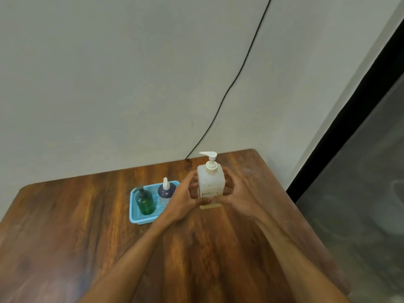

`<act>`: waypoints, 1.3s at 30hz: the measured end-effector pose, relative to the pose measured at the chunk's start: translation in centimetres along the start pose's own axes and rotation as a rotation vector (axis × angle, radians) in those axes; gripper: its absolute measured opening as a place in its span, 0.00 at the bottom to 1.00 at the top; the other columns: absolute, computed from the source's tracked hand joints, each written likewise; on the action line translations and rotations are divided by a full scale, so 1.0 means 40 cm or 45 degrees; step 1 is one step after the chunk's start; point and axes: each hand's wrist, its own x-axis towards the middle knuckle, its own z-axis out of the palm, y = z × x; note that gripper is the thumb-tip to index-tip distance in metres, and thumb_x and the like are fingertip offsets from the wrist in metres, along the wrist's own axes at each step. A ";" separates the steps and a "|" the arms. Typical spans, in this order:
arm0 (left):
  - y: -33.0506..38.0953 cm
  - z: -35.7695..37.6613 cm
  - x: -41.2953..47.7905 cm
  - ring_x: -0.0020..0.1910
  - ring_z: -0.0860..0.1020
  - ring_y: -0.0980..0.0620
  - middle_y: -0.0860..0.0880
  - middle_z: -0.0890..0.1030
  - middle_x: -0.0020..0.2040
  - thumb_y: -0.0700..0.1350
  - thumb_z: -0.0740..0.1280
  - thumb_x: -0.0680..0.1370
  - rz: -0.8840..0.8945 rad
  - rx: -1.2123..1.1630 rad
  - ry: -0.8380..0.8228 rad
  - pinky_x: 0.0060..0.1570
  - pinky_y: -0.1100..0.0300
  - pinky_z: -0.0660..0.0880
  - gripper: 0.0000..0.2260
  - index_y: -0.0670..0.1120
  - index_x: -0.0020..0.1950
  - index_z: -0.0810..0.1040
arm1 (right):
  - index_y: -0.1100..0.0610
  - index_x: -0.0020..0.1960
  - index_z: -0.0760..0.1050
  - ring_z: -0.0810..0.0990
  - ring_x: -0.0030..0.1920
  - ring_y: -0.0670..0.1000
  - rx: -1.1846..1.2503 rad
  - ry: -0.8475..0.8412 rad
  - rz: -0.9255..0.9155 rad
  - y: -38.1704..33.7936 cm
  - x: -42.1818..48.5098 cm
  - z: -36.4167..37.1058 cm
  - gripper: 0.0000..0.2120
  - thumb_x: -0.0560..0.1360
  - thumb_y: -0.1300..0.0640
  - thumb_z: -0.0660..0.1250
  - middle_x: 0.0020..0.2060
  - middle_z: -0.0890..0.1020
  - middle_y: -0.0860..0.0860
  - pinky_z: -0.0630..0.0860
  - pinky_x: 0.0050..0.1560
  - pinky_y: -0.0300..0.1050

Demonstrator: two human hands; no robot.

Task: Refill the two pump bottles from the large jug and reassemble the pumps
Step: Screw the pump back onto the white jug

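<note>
A large white jug (210, 181) with a white pump head stands upright near the far right of the wooden table (87, 226). My left hand (185, 199) wraps its left side and my right hand (236, 193) wraps its right side, thumbs meeting at the front low down. To the left, a light blue tray (140, 219) holds a green pump bottle (145, 202) with a dark pump and a dark blue bottle (166, 191) with a white pump top. Both small bottles stand upright with their pumps on.
A black cable (229, 88) runs down the pale wall to the table's back edge. The table's right edge lies close to the jug, with a dark frame and a grey panel (360, 171) beyond it.
</note>
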 end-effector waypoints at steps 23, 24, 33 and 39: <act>-0.284 0.453 0.889 0.65 0.78 0.53 0.53 0.78 0.66 0.37 0.80 0.68 -0.103 0.097 0.035 0.58 0.61 0.79 0.39 0.47 0.75 0.68 | 0.33 0.53 0.70 0.80 0.52 0.48 -0.462 0.204 -0.051 0.539 0.653 -0.494 0.28 0.57 0.50 0.75 0.50 0.77 0.44 0.82 0.46 0.56; -0.300 0.468 0.905 0.65 0.78 0.53 0.53 0.78 0.67 0.36 0.80 0.68 -0.111 0.095 0.044 0.56 0.62 0.80 0.39 0.46 0.76 0.68 | 0.32 0.54 0.69 0.80 0.52 0.49 -0.441 0.207 -0.018 0.571 0.670 -0.496 0.29 0.57 0.49 0.73 0.50 0.77 0.45 0.81 0.46 0.57; -0.327 0.534 0.973 0.57 0.78 0.57 0.57 0.78 0.59 0.32 0.77 0.69 -0.154 0.079 0.078 0.44 0.72 0.76 0.35 0.45 0.73 0.70 | 0.28 0.58 0.64 0.78 0.58 0.50 -0.364 0.192 0.075 0.688 0.740 -0.525 0.37 0.52 0.48 0.68 0.59 0.74 0.45 0.82 0.50 0.59; -0.337 0.535 0.975 0.63 0.77 0.53 0.57 0.76 0.61 0.32 0.78 0.68 -0.137 0.124 0.070 0.49 0.68 0.79 0.39 0.45 0.76 0.67 | 0.30 0.61 0.65 0.77 0.60 0.50 -0.323 0.196 0.067 0.704 0.744 -0.524 0.39 0.51 0.47 0.69 0.59 0.75 0.44 0.82 0.52 0.59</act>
